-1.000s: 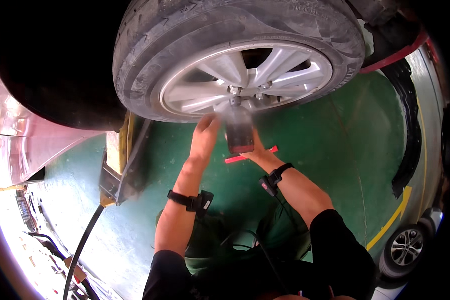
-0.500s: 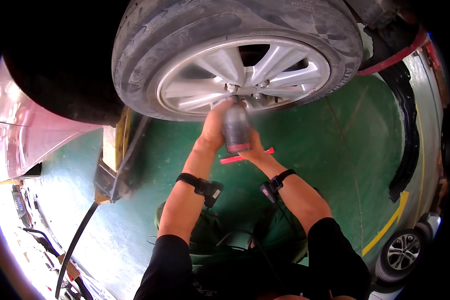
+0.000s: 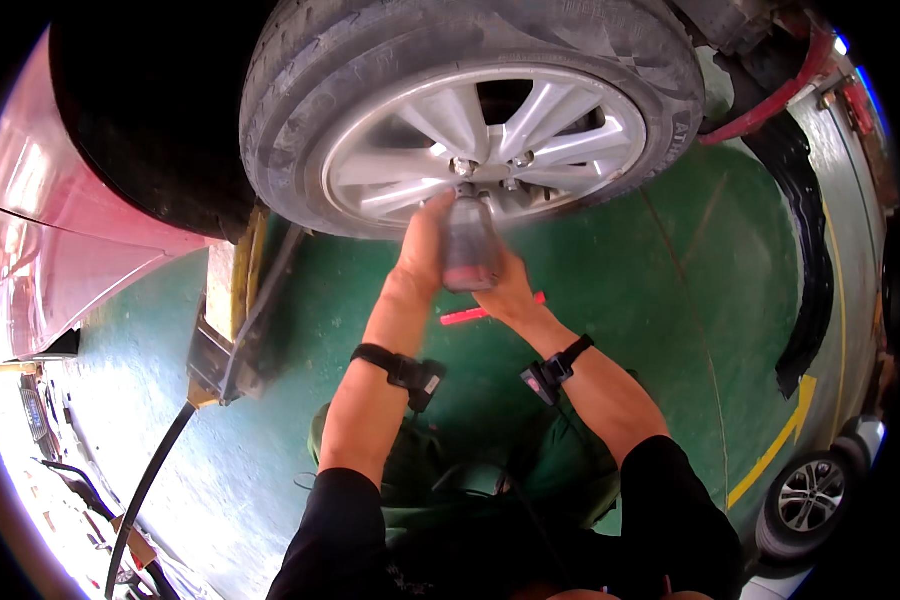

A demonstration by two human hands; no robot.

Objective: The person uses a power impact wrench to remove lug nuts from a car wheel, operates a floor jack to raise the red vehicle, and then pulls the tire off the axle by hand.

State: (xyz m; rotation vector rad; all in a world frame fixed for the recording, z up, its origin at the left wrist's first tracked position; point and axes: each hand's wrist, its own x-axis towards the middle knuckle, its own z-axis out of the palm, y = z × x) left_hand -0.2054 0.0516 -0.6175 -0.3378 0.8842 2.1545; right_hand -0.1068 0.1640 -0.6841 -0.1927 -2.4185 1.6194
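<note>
A blurred impact wrench [image 3: 468,245], dark with a red band at its rear, points at the hub area of a silver alloy wheel [image 3: 460,115]. Its nose is just below the lug nuts [image 3: 463,168]; whether it sits on one is hard to see. My left hand [image 3: 426,243] is closed along the wrench's left side, near the nose. From the right, my right hand [image 3: 511,284] grips it lower down, its fingers mostly hidden behind the body. A red bar [image 3: 467,315] shows beneath the wrench; I cannot tell whether it is part of the tool.
A worn tyre [image 3: 305,165] surrounds the wheel. A yellow-and-grey jack [image 3: 220,340] with a long black handle stands left, beside a red car panel [image 3: 90,240]. Black trim [image 3: 808,250] lies on the green floor at right. Another wheel [image 3: 808,497] is at lower right.
The wrench's rear end has come slightly up and to the left in the picture, the hands along with it. The view has shifted a little. Both hands keep their hold.
</note>
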